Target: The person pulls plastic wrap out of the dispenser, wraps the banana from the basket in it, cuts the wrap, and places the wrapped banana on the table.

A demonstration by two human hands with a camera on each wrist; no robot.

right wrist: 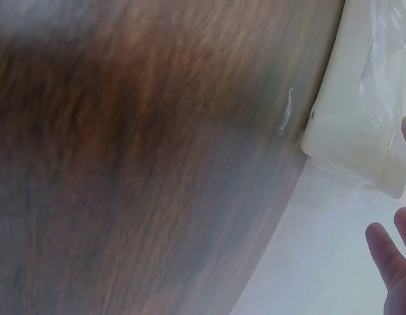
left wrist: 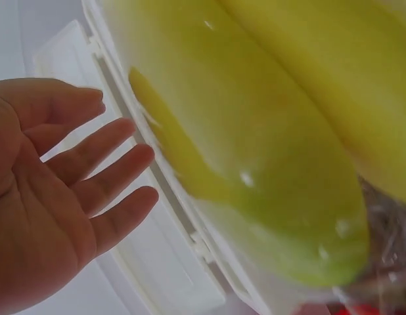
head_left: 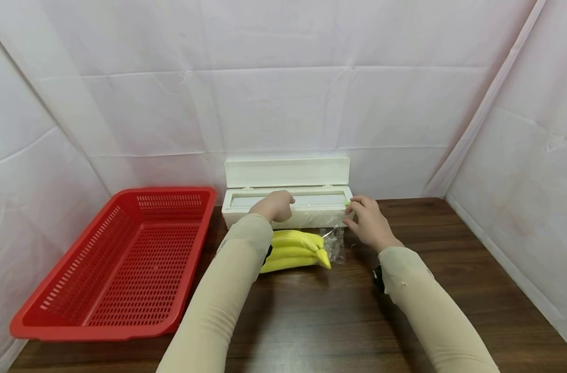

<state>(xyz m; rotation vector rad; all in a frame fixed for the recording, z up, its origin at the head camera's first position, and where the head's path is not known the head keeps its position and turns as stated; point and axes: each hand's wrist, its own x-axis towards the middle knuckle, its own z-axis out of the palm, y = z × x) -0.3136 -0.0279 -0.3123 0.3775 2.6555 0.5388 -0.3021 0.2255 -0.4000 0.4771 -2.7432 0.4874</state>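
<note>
A white plastic-wrap dispenser box point(head_left: 288, 213) stands at the back of the table with its lid point(head_left: 288, 172) raised. Over its front edge is my left hand point(head_left: 273, 205); in the left wrist view its fingers point(left wrist: 114, 177) are loosely bent and hold nothing visible. At the box's right end, fingertips of my right hand point(head_left: 369, 223) touch a small green slider point(head_left: 347, 203), thumb apart. Clear film point(head_left: 333, 243) hangs down the front. A yellow banana bunch point(head_left: 294, 251), partly under my left forearm, lies before the box, wrapped at least partly in film.
On the left stands a red perforated plastic basket point(head_left: 187, 290). White cloth walls point(head_left: 283, 114) enclose the back and sides of the dark wooden table point(head_left: 330, 326). A small scrap of clear film point(right wrist: 286, 111) lies beside the box.
</note>
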